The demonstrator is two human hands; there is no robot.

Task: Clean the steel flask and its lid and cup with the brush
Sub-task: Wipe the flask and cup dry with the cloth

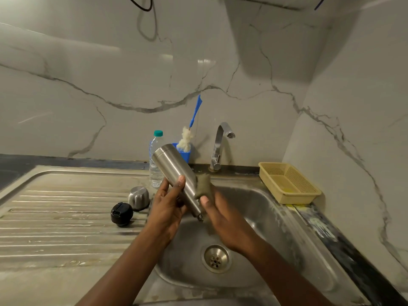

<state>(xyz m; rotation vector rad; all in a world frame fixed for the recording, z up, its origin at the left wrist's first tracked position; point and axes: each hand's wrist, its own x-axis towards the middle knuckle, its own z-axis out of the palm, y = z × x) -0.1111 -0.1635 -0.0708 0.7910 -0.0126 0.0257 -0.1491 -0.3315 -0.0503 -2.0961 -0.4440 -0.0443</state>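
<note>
My left hand (166, 206) grips the steel flask (171, 166), which is tilted with its base up to the left and its mouth pointing down over the sink basin (265, 217). My right hand (223, 215) holds a grey-green scrub pad (204, 185) against the flask's right side. The steel cup (138, 198) stands upside down on the drainboard (55, 217), and the black lid (121, 214) lies just in front of it. The bottle brush (186, 139), with a blue handle and pale bristles, stands in a blue holder (185, 153) at the back.
A clear plastic water bottle (155, 160) stands behind the flask. The tap (220, 144) rises at the back of the sink, its spout over the basin. A beige plastic basket (289, 183) sits on the counter to the right. The drain (216, 258) is below my hands.
</note>
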